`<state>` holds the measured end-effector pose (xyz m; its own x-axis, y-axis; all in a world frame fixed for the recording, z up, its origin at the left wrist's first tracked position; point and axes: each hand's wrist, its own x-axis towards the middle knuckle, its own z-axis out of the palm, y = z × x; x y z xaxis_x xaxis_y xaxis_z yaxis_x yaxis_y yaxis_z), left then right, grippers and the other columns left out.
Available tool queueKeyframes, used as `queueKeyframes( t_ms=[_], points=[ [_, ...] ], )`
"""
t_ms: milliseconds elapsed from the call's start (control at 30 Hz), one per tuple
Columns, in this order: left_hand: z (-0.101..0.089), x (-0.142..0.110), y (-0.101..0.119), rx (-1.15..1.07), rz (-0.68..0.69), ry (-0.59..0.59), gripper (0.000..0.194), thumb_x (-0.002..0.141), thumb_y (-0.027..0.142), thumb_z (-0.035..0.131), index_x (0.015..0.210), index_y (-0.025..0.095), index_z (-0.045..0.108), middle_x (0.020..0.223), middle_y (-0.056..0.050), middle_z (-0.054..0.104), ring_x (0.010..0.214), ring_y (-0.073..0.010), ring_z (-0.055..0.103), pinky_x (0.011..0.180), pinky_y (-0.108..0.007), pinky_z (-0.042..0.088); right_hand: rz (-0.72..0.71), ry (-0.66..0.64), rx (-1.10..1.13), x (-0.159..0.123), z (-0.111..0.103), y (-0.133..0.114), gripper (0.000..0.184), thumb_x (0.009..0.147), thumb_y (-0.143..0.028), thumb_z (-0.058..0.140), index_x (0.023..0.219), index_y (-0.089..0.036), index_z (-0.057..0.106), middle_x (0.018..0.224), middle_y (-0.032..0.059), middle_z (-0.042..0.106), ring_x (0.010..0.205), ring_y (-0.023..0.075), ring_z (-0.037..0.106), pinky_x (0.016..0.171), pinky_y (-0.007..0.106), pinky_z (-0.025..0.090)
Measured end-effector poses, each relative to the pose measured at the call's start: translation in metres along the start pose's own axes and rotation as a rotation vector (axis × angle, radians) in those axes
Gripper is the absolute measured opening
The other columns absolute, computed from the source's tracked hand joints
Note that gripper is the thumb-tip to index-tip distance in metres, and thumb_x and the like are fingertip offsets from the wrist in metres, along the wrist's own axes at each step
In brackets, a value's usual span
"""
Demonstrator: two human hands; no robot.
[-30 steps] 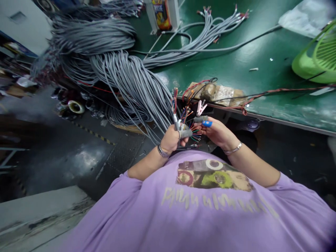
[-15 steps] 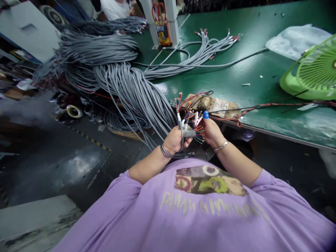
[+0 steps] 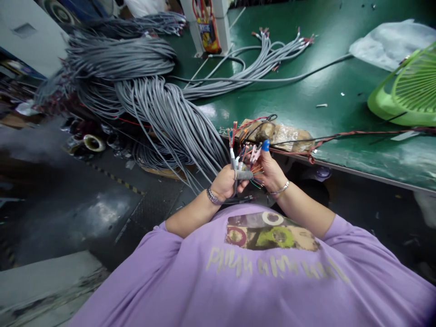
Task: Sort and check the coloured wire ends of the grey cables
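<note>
My left hand (image 3: 223, 183) is closed round several grey cables (image 3: 233, 159) whose stripped ends stick up and out. A grey cylinder (image 3: 243, 175) lies across its top; whether it is a thumb cover or a cable end, I cannot tell. Thin orange and green wires (image 3: 258, 172) fan out beside it. My right hand (image 3: 274, 174), with a blue cover (image 3: 265, 145) on its upright thumb, is open at the wire tips. Its other fingers are partly hidden behind them. A pale pink clip-like piece (image 3: 255, 154) sits by that thumb.
Thick grey cable bundles (image 3: 170, 106) drape over the left end of the green table (image 3: 327, 86). More cables (image 3: 252, 77) lie farther back. A brown taped package (image 3: 286, 136) and red-black cords (image 3: 368, 133) lie along the front edge. A green fan (image 3: 388, 104) stands right.
My right hand has shifted slightly left, closer to the wire tips. My left hand keeps its grip on the cables. The camera view has shifted a little.
</note>
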<state>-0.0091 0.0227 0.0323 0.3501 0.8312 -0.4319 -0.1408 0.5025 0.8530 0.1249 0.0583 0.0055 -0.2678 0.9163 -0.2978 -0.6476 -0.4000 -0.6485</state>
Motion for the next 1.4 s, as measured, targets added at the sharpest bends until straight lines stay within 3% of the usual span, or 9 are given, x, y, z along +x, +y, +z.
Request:
queueKeyframes(
  t_ms=[233, 500, 667, 833, 1400],
  points=[
    [0.000, 0.002, -0.001, 0.003, 0.003, 0.008, 0.042, 0.052, 0.040, 0.085, 0.064, 0.017, 0.053, 0.043, 0.003, 0.053, 0.031, -0.0062, 0.041, 0.031, -0.019, 0.028, -0.002, 0.010, 0.000, 0.001, 0.002, 0.001, 0.064, 0.073, -0.084, 0.064, 0.082, -0.021, 0.063, 0.066, -0.0012, 0.060, 0.059, 0.0136, 0.053, 0.058, 0.027, 0.047],
    [-0.001, -0.008, -0.003, 0.019, 0.005, 0.021, 0.042, 0.053, 0.040, 0.085, 0.065, 0.018, 0.052, 0.044, 0.004, 0.053, 0.033, -0.0063, 0.042, 0.031, -0.019, 0.029, 0.002, -0.076, -0.146, -0.006, -0.014, 0.000, 0.078, 0.072, -0.096, 0.043, 0.089, -0.023, 0.065, 0.076, 0.0025, 0.066, 0.057, 0.0136, 0.053, 0.055, 0.027, 0.047],
    [0.002, -0.018, -0.005, 0.013, 0.058, 0.080, 0.044, 0.055, 0.044, 0.085, 0.064, 0.019, 0.050, 0.046, 0.004, 0.055, 0.034, -0.0065, 0.044, 0.033, -0.019, 0.031, 0.045, -0.071, -0.145, -0.012, -0.018, -0.006, 0.067, 0.074, -0.087, 0.057, 0.088, -0.022, 0.066, 0.081, 0.0042, 0.069, 0.062, 0.0146, 0.056, 0.057, 0.027, 0.047],
    [0.005, -0.014, -0.007, -0.015, 0.122, 0.113, 0.040, 0.060, 0.044, 0.082, 0.068, 0.018, 0.053, 0.048, 0.005, 0.055, 0.034, -0.0059, 0.044, 0.034, -0.019, 0.032, -0.021, -0.003, -0.159, -0.013, -0.016, -0.007, 0.052, 0.068, -0.068, 0.081, 0.085, -0.021, 0.066, 0.074, -0.0005, 0.065, 0.061, 0.0112, 0.053, 0.056, 0.024, 0.043],
    [0.008, -0.003, -0.008, 0.035, 0.106, 0.136, 0.043, 0.059, 0.045, 0.082, 0.058, 0.017, 0.050, 0.047, 0.004, 0.054, 0.033, -0.0053, 0.042, 0.034, -0.020, 0.031, -0.040, 0.015, -0.127, -0.006, -0.011, -0.002, 0.057, 0.069, -0.076, 0.075, 0.084, -0.022, 0.064, 0.074, 0.0018, 0.066, 0.070, 0.0175, 0.061, 0.064, 0.031, 0.050]
  ],
)
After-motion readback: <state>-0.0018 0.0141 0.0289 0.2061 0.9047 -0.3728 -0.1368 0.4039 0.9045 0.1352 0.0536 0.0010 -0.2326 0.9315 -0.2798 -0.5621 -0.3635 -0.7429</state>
